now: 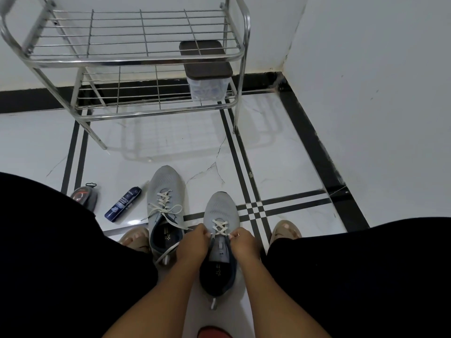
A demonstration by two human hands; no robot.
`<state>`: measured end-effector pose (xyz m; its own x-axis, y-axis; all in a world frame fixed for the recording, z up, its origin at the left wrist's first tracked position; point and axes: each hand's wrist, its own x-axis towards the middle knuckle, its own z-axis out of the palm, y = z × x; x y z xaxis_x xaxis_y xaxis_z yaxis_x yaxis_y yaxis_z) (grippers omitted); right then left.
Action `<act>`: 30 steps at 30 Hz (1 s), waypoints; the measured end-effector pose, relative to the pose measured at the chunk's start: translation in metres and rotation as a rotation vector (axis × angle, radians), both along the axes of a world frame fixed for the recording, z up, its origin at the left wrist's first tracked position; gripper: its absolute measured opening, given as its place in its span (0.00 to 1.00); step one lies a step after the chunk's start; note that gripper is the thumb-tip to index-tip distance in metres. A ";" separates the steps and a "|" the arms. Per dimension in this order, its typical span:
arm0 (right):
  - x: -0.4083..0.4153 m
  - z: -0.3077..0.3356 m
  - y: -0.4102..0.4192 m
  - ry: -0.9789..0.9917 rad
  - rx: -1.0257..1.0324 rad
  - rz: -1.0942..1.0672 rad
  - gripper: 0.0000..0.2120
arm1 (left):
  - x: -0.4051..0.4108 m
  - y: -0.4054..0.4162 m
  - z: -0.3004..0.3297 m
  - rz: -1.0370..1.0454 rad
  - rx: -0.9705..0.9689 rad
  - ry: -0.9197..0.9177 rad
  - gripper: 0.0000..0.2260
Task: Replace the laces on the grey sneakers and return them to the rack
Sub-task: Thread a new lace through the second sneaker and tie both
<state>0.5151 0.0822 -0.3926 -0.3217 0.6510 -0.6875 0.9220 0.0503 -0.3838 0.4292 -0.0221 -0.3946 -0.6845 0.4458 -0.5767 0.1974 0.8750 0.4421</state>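
The right sneaker (220, 242) stands on the white floor (292, 162) between the person's knees, toe pointing away toward the rack (136, 57), and it is only partly laced: two crossings of the cream lace (220, 227) sit low on the front, while the upper eyelets look bare. Both hands work at its sides. The left hand (195, 242) pinches the lace at the left edge of the tongue, and the right hand (245, 242) pinches the other end at the right edge, fingers curled tight, probably so each end can be pulled even before it goes into the next hole. Just beside this shoe, on its left and a little farther forward, the left sneaker (166, 211) lies fully laced, with loose ends (168, 252) trailing over its opening; I think it waits there until the pair is finished. Left of that shoe a dark blue spray can (123, 202) lies on its side, and further left a small packet (84, 195) is half hidden by the person's dark clothing. The rack stands well beyond the right sneaker, against the wall; its lower shelf holds a clear box with a brown lid (207, 76), and I see no shoe on its wire shelves.
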 end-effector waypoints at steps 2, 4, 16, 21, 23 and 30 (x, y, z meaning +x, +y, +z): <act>-0.001 0.003 0.003 -0.019 0.031 0.011 0.07 | -0.003 0.002 -0.002 -0.025 -0.032 0.016 0.10; 0.000 0.002 0.007 -0.040 0.055 -0.038 0.08 | -0.004 0.004 -0.003 -0.005 -0.044 0.026 0.10; -0.031 0.032 0.034 0.178 0.166 -0.294 0.19 | 0.011 0.021 0.015 0.075 -0.099 0.022 0.20; -0.034 0.043 0.027 0.331 0.087 -0.160 0.16 | 0.016 0.011 0.015 -0.035 -0.145 0.093 0.11; -0.028 0.035 0.015 0.236 0.044 -0.081 0.08 | 0.011 0.005 0.014 0.060 -0.070 0.011 0.10; -0.018 0.019 -0.020 -0.007 0.125 0.192 0.11 | 0.004 -0.004 0.009 0.182 0.038 -0.157 0.09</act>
